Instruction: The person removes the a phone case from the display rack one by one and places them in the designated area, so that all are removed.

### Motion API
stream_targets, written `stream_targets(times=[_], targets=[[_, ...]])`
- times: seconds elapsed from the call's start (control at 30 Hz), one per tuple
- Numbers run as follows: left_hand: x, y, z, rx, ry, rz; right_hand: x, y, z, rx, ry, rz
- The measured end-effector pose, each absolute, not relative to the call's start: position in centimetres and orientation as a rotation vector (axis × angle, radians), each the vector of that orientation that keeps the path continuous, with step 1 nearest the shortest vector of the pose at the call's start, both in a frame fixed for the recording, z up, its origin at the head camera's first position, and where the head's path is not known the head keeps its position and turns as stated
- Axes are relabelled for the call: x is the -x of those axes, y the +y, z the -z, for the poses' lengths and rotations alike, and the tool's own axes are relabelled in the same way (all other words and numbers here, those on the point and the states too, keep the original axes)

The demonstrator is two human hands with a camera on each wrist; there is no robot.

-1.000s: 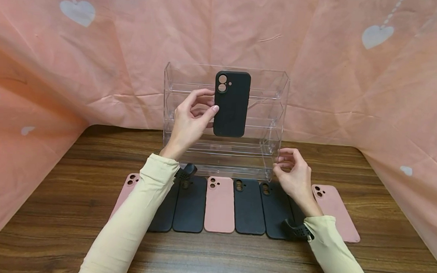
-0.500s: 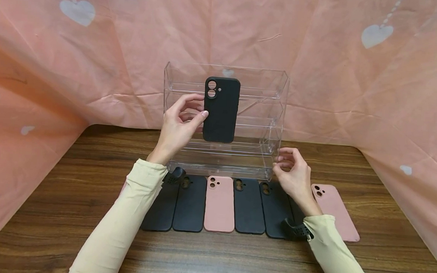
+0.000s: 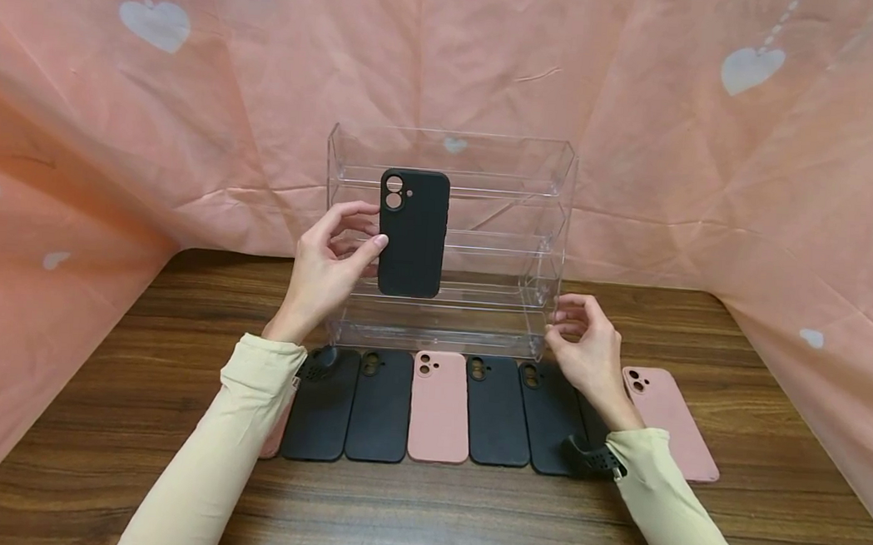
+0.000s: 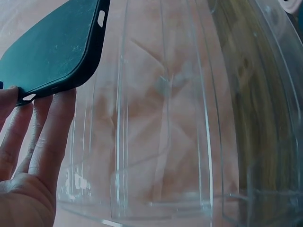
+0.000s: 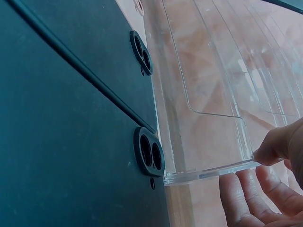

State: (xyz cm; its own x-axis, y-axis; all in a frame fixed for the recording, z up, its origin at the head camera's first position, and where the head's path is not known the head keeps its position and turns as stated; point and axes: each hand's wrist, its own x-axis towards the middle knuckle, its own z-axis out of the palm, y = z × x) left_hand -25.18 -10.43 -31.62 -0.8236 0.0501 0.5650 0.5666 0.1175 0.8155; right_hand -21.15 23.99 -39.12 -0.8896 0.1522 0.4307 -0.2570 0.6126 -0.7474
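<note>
A black phone case (image 3: 413,238) stands upright in the air before a clear tiered display rack (image 3: 480,300). My left hand (image 3: 326,262) pinches its left edge, thumb on the face toward me and fingers behind. In the left wrist view the same case (image 4: 52,47) shows its edge with small cutouts. At the rack's right side, my right hand (image 3: 589,348) pinches the side panel between thumb and fingers; the right wrist view shows the thumb on one face of that clear panel (image 5: 213,170). Whether the held case touches the rack cannot be told.
Below the rack lies a row of phone cases, black ones (image 3: 499,414) and pink ones (image 3: 440,410), on the wooden table (image 3: 421,522). One pink case (image 3: 671,424) lies right of my right wrist. Pink cloth (image 3: 641,110) with white hearts surrounds the table.
My left hand has moved left and down with the black phone case, from the rack's upper middle toward its left half. My right hand has stayed on the rack's side.
</note>
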Motion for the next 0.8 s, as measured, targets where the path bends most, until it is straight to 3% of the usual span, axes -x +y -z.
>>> stream_targets(times=[0.8], targets=[[23.1,-15.1,33.4,0.481,-2.076,1.76,20.9,24.3,39.2,-0.09,-2.369,-1.234]])
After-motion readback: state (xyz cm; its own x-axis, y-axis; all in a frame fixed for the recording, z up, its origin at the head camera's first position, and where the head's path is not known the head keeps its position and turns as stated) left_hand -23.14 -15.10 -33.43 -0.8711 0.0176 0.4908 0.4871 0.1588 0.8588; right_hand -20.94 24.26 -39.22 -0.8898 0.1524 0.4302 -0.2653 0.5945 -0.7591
